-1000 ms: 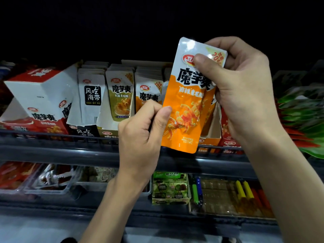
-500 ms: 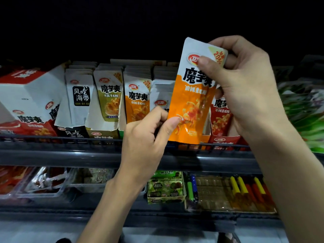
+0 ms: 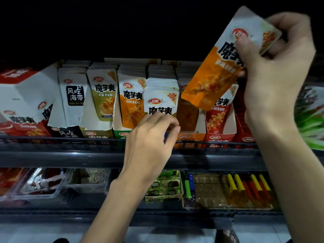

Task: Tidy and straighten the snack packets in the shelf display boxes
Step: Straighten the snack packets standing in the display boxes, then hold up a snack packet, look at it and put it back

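Two hands in shot, so who's got what?

> right hand (image 3: 273, 79) is way up top right, thumb across the front and fingers behind an orange packet (image 3: 215, 74), pinching it near its white top. Packet's tilted, and its bottom end hangs in front of the red packets (image 3: 217, 116) in the row of display boxes (image 3: 95, 132).

And the left one?

> left hand (image 3: 150, 144) is lower, in front of the shelf rail (image 3: 70, 155). Fingers are curled, with the tips right at the bottom edge of the front packet (image 3: 162, 100) of the white-and-orange stack. Honestly can't tell if it's pinching anything or just touching, it's too blurry there.

Rest of the row?

> packets standing upright in open-front boxes, with black-label ones (image 3: 74, 95) far left next to a tilted white-and-red carton (image 3: 29, 95). Shelf below has a green box (image 3: 164, 188) and some yellow-capped sticks (image 3: 245, 183).
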{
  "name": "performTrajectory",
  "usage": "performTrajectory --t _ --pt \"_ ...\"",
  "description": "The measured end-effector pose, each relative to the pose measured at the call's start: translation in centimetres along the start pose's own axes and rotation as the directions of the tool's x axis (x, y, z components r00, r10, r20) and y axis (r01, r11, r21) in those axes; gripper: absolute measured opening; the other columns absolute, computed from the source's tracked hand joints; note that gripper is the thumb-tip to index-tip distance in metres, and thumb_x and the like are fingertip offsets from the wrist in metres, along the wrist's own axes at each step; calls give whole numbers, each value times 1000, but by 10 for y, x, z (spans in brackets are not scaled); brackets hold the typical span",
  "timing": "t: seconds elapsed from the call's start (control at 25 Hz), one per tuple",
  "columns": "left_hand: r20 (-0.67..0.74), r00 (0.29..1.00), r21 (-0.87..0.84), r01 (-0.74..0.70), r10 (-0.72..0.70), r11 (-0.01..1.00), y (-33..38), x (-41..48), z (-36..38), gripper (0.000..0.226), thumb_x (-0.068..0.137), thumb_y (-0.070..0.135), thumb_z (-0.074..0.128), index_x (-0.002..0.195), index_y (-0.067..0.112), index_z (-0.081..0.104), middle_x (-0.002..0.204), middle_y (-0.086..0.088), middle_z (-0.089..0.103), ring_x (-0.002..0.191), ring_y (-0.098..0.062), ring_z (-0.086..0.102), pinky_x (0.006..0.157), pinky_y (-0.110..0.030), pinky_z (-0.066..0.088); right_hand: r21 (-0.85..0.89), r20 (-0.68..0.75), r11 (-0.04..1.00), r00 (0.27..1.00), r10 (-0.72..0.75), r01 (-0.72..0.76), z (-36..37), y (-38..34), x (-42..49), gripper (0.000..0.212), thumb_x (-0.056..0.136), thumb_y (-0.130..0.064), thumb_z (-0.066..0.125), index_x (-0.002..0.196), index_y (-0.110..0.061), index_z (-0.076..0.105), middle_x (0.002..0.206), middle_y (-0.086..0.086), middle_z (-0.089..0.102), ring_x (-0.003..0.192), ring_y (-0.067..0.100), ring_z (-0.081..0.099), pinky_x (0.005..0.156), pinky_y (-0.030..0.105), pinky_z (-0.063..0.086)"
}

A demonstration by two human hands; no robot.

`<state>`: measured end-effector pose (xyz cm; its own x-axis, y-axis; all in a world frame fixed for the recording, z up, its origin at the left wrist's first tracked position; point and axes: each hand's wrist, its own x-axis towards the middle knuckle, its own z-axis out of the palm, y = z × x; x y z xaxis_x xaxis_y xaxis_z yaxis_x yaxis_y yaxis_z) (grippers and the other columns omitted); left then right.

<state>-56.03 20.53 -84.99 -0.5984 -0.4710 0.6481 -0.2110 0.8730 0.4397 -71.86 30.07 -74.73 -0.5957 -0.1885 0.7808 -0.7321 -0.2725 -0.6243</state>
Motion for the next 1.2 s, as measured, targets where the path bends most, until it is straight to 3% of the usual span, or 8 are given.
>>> performTrajectory --t 0.12,0.32,0.48,0.64,0.76,0.84,1.0,1.2 --pt "109 994 74 0 -8 997 -2 -1 10 15 92 25 63 105 21 69 104 8 65 101 -16 52 86 -35 46 -67 9 997 999 -40 41 5 6 -10 27 92 -21 70 109 -11 52 102 -2 63 93 9 65 80 33 56" --pt "131 991 133 20 -38 991 -2 0 14 18 90 25 66 105 19 71 99 4 64 99 -20 51 86 -39 46 -232 169 970 985 -35 74 17 26 -31 26 95 -27 66 115 -12 59 102 -13 60 88 0 62 74 20 52" --pt "156 985 106 60 -76 993 -2 1 12 20 90 28 65 109 22 72 95 7 58 99 -15 46 85 -33 44 -472 349 872 936 49 130 26 58 -48 20 93 -20 68 111 -16 60 99 -12 52 87 2 50 74 25 48" --pt "177 980 74 76 -88 994 -2 0 9 21 92 29 62 110 24 72 95 10 54 101 -11 43 87 -30 42 -553 399 822 909 122 132 28 68 -54 49 87 -4 71 130 -17 52 118 -4 46 96 6 47 73 5 32" --pt "188 978 77 75 -88 994 -1 0 8 22 92 30 61 112 24 72 96 10 54 102 -11 43 89 -31 42 -578 435 795 894 110 183 32 75 -58 77 77 12 71 141 -19 42 134 9 38 119 16 42 87 10 33" --pt "195 977 85 71 -87 994 -2 0 7 23 93 30 61 112 24 71 96 10 53 101 -11 42 88 -32 42 -629 430 736 901 60 251 36 79 -57 84 71 17 69 142 -17 41 138 14 35 127 23 34 91 13 34" --pt "212 973 69 82 -95 994 -2 0 6 23 93 31 60 113 25 71 95 11 52 102 -11 42 89 -33 42 -709 414 635 910 24 306 43 77 -54 83 68 17 69 141 -16 45 141 17 35 130 30 31 99 35 44" --pt "226 971 49 75 -84 996 -3 0 4 23 93 29 61 112 23 71 98 9 55 104 -13 43 91 -37 43 -736 403 602 915 22 309 42 78 -54 82 70 15 69 141 -18 46 143 16 36 134 32 30 105 39 39"
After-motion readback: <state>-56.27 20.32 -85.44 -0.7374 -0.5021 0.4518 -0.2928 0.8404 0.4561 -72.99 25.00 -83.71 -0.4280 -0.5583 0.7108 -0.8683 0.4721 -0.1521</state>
